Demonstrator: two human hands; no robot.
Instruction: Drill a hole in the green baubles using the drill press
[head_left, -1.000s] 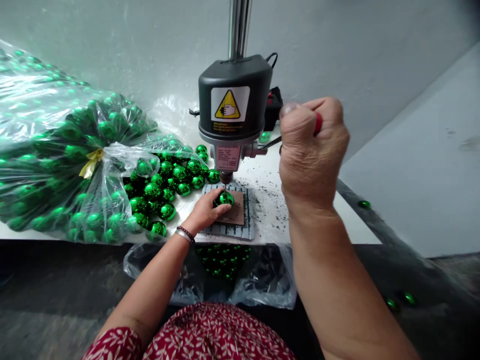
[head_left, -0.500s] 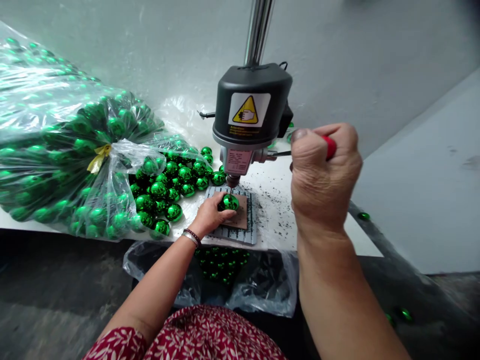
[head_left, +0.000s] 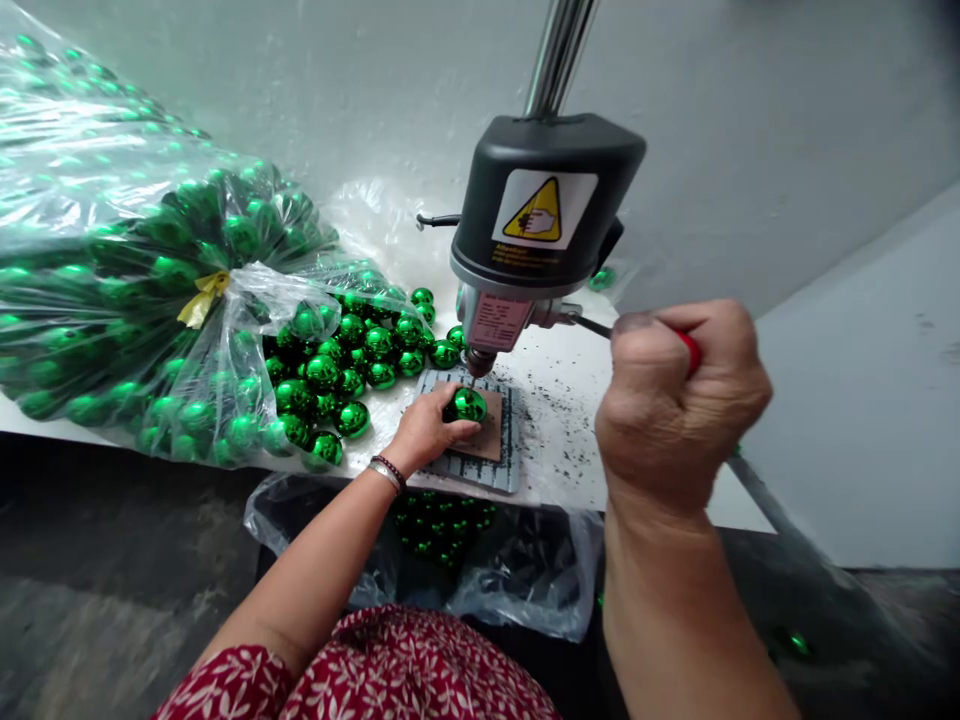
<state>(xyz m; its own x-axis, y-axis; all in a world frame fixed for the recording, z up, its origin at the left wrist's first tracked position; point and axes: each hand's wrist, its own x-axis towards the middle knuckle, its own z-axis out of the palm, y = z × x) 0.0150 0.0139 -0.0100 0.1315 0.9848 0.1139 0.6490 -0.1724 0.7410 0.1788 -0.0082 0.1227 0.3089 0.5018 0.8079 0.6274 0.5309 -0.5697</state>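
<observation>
Under the chuck of a black drill press (head_left: 551,190), my left hand (head_left: 429,432) is closed around a shiny green ball (head_left: 469,405). The ball rests on a brown square board (head_left: 487,440) laid over the grey slotted base plate (head_left: 512,478). A thin bit reaches down to the top of the ball; whether it has entered cannot be made out. My right hand (head_left: 679,395) is wrapped round the red knob (head_left: 691,352) of the press's feed lever (head_left: 591,325), to the right of the drill head.
Many green balls fill a clear plastic bag (head_left: 120,310) tied with yellow, and loose green balls (head_left: 322,372) lie beside it. Dark shavings (head_left: 559,430) speckle the white table (head_left: 570,370). Below its front edge hangs a plastic-lined bin (head_left: 532,590) with green balls inside.
My right hand has moved lower with the feed lever's knob. The view has shifted a little, so the drill head appears farther right. My left hand keeps its hold on the ball.
</observation>
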